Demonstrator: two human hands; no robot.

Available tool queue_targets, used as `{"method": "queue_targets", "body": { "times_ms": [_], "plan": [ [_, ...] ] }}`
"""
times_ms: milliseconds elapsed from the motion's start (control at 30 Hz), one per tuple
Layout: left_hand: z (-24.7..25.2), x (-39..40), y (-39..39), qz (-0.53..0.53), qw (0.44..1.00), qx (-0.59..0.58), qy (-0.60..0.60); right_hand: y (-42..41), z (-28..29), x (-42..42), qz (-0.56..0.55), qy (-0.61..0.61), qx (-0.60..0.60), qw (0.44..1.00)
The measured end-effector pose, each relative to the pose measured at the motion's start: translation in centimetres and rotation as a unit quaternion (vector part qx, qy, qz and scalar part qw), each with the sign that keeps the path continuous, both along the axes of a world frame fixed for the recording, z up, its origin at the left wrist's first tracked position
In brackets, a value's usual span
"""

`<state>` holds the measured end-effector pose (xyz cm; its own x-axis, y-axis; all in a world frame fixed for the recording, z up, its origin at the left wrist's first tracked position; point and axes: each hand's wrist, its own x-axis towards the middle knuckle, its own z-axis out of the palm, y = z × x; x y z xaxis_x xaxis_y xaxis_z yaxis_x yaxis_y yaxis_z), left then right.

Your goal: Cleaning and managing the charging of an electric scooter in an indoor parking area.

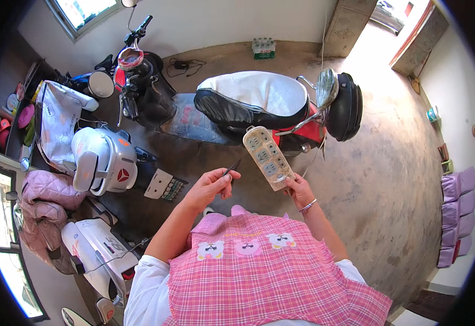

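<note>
My right hand grips the lower end of a power strip, a dusty beige one with several sockets facing up. It is tilted, its far end leaning to the left in front of the scooter seat. In my left hand is a thin dark pointed tool, pinched between thumb and fingers, its tip towards the strip but apart from it; its exact kind is too small to tell. A silvery bracelet circles my right wrist. Below both hands spreads a pink checked apron with animal-face patches.
A red and black electric scooter stands across the floor ahead. To the left are a white scooter and another white scooter with a quilted cover. Bottled water sits by the far wall. Purple-covered seats line the right wall.
</note>
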<state>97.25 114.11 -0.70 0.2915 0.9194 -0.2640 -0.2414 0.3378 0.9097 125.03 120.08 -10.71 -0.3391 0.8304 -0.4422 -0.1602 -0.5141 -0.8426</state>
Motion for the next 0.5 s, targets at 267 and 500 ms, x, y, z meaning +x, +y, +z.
{"method": "queue_targets", "body": {
  "times_ms": [267, 500],
  "plan": [
    [2.0, 2.3, 3.6, -0.036, 0.999, 0.016, 0.009, 1.3, 1.4, 0.1, -0.070, 0.168, -0.028, 0.983],
    [2.9, 3.6, 5.4, 0.039, 0.996, 0.021, 0.078, 1.0, 1.4, 0.0, -0.080, 0.147, -0.005, 0.986]
  ]
}}
